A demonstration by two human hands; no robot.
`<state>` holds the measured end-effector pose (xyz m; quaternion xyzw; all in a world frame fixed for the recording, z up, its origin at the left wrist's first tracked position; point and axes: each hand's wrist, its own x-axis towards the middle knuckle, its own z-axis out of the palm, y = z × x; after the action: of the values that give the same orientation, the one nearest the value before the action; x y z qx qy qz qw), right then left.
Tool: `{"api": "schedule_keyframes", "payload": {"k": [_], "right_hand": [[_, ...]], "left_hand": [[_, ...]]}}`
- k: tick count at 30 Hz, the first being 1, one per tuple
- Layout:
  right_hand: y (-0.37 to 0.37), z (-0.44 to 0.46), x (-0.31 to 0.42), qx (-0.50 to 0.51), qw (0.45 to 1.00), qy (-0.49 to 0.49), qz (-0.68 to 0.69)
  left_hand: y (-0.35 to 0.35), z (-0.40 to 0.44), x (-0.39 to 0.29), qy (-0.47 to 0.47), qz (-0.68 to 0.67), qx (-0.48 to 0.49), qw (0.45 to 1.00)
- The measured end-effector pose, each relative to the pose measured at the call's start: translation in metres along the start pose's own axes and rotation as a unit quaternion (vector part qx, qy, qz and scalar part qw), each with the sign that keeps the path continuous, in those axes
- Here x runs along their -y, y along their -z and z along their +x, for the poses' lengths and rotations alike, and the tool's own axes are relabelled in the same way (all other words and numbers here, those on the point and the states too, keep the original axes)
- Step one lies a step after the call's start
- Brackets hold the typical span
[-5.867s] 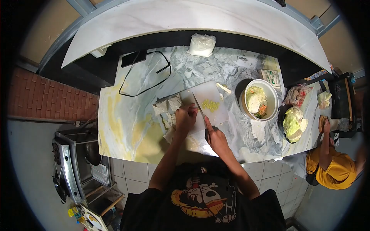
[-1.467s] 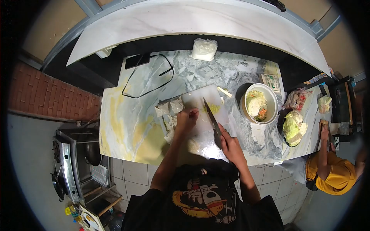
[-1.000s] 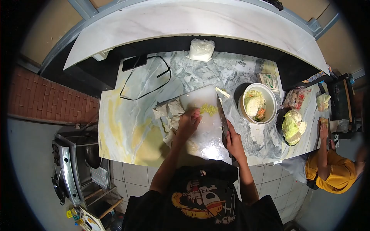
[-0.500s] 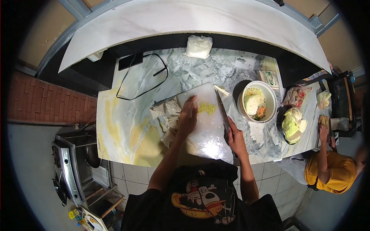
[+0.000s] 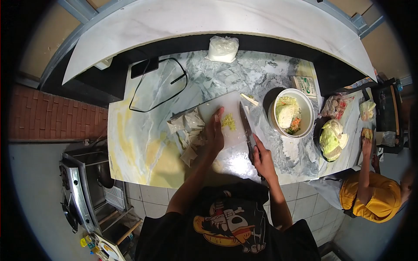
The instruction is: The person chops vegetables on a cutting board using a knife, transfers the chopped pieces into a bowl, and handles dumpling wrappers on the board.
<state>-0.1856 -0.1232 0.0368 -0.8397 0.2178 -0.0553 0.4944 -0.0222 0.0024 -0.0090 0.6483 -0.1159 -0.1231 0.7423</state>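
A white cutting board point(image 5: 233, 138) lies at the middle of the marble counter, with a small heap of chopped yellow-green pieces point(image 5: 228, 122) on it. On the left part of the board my left hand point(image 5: 216, 132) rests on its edge beside the heap, fingers extended and holding nothing visible. My right hand point(image 5: 263, 160) is wrapped round the handle of a long knife point(image 5: 247, 126), whose blade points away from me along the board's right side. Pale folded wrapping point(image 5: 193, 119) lies left of the board. A pale stalk piece point(image 5: 249, 99) is beyond the knife tip.
Right of the board stands a white tub point(image 5: 310, 114) of shredded vegetables, then a cabbage point(image 5: 332, 141) in a dark bowl. A bag of white powder point(image 5: 223, 49) stands at the back, a black strap point(image 5: 138, 109) at the left. A co-worker in yellow point(image 5: 373, 198) is far right.
The knife has moved from the chopped pieces to the board's right side. My left hand has opened from its closed pose and stretched out beside the heap, which looks more gathered.
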Motion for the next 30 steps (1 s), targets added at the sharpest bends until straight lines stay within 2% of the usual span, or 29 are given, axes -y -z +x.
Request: {"api": "schedule_keyframes", "payload": {"k": [5,8,11,14,21,23,30], "right_hand": [[-0.004,0.005,-0.012,-0.013,1.0,0.014,-0.019],[-0.018,0.004,-0.022,-0.012,0.999,0.026,-0.028],[-0.034,0.003,-0.019,-0.015,0.999,0.046,-0.007],[-0.04,0.0,-0.006,0.02,0.998,-0.029,0.043],[-0.053,0.005,0.017,0.057,0.989,-0.067,0.119],[-0.059,0.006,0.015,0.061,0.99,-0.061,0.112],[-0.069,0.005,0.01,0.057,0.994,-0.032,0.091]], "left_hand": [[0.001,0.001,0.013,-0.079,0.029,-0.012,0.996],[-0.005,0.003,0.001,-0.071,0.034,-0.028,0.997],[-0.006,0.003,0.022,-0.08,0.028,-0.047,0.995],[-0.008,0.004,0.024,-0.079,-0.006,-0.05,0.996],[-0.012,0.005,0.028,-0.065,-0.119,-0.05,0.989],[-0.013,0.004,0.028,-0.064,-0.154,-0.049,0.985],[-0.016,0.003,0.023,-0.056,-0.138,-0.072,0.986]]}}
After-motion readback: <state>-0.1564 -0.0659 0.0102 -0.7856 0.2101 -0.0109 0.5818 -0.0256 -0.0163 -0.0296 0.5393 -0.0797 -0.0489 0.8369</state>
